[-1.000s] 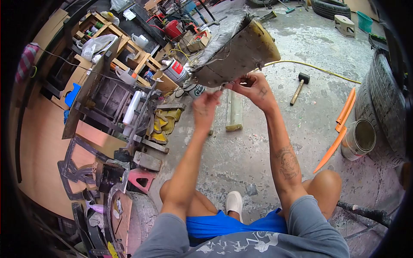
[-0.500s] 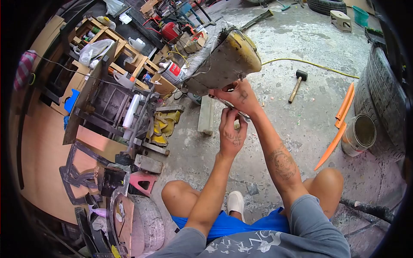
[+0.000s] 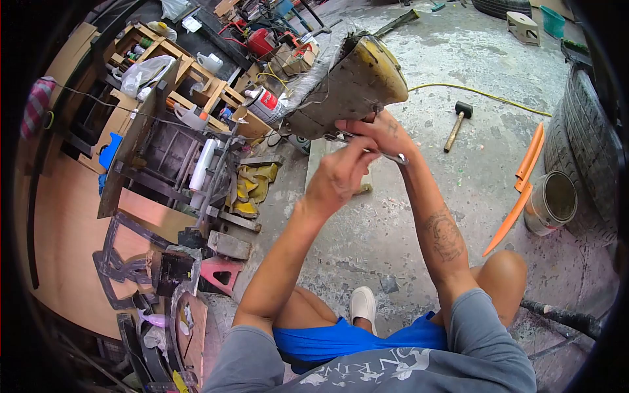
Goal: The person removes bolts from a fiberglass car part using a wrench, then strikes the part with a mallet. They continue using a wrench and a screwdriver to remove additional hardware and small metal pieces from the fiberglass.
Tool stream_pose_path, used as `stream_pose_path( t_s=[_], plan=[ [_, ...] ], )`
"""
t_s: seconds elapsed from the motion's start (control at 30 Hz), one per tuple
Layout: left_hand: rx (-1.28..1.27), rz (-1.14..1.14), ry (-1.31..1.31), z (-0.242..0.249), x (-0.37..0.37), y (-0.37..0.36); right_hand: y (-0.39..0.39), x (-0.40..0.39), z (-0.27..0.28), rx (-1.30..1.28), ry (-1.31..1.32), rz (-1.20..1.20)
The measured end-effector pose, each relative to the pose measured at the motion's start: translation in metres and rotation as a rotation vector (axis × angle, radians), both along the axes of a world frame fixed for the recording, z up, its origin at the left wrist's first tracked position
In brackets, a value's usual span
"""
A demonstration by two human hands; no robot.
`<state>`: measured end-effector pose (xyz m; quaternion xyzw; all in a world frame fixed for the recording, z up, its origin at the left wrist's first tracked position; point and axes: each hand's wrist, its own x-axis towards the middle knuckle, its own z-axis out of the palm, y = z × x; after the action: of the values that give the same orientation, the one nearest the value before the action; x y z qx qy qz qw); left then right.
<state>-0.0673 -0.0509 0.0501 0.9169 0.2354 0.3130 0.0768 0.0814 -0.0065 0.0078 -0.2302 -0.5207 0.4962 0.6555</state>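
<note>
A grey metal vehicle part with a worn yellow end (image 3: pixel 350 82) rises in front of me, its lower edge scuffed and dirty. My right hand (image 3: pixel 377 133) is closed just under that edge; its thumb points left, and what the fingers hold is hidden. Directly below, my left hand (image 3: pixel 337 177) has its fingers bent around a slim shiny wrench (image 3: pixel 401 159). One end of the wrench sticks out to the right, across my right wrist. The other end runs left beneath the right thumb, close to the part's edge.
A black-headed mallet (image 3: pixel 458 124) lies on the concrete floor. Orange strips (image 3: pixel 517 196), an open tin (image 3: pixel 550 203) and a large tyre (image 3: pixel 586 124) are at the right. Left are a metal frame (image 3: pixel 157 157), a pink stand (image 3: pixel 221 274) and a paint can (image 3: pixel 265 105).
My left hand has moved up and left, its elbow swinging outward to the left. The wrench has shifted rightward and up. My right hand stays by the part's lower edge; the view has shifted slightly.
</note>
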Motion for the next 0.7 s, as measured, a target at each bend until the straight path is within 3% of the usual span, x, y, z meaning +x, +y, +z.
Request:
stream_pose_path(
  t_s=[0.07, 0.1, 0.17, 0.2, 0.23, 0.27, 0.3, 0.37, 0.4, 0.47, 0.57, 0.7],
  plan=[
    [-0.260, -0.016, -0.201, 0.013, 0.003, 0.000, 0.010, -0.004, -0.010, 0.167, 0.048, -0.092],
    [-0.263, -0.017, -0.202, 0.023, 0.004, 0.000, 0.008, -0.003, -0.009, 0.164, 0.047, -0.093],
    [-0.579, 0.092, -0.561, 0.043, -0.002, 0.002, 0.001, 0.002, -0.001, -0.027, -0.017, 0.049],
    [-0.579, 0.093, -0.562, 0.045, -0.010, 0.009, 0.000, 0.001, 0.001, -0.027, -0.017, 0.050],
    [-0.626, 0.099, -0.728, 0.042, -0.021, 0.018, -0.001, -0.001, 0.004, -0.034, -0.010, 0.032],
    [-0.669, 0.103, -0.893, 0.035, -0.029, 0.028, -0.001, -0.002, 0.006, -0.038, -0.001, 0.014],
    [-0.664, 0.101, -0.892, 0.018, -0.037, 0.038, 0.000, -0.002, 0.006, -0.033, 0.000, 0.014],
    [-0.952, 0.069, -1.360, -0.027, -0.055, 0.057, 0.004, -0.002, 0.004, -0.082, -0.042, 0.003],
    [-0.952, 0.067, -1.360, -0.045, -0.055, 0.060, 0.004, -0.002, 0.004, -0.082, -0.043, 0.002],
    [-1.334, -0.295, -1.744, -0.078, -0.051, 0.053, 0.005, -0.002, 0.003, -0.078, -0.040, -0.008],
    [-1.328, -0.397, -1.898, -0.088, -0.036, 0.030, 0.001, 0.000, 0.008, -0.070, -0.028, 0.000],
    [-1.251, -0.395, -1.832, -0.078, -0.037, 0.033, 0.001, 0.001, 0.007, -0.112, -0.062, -0.023]
  ],
)
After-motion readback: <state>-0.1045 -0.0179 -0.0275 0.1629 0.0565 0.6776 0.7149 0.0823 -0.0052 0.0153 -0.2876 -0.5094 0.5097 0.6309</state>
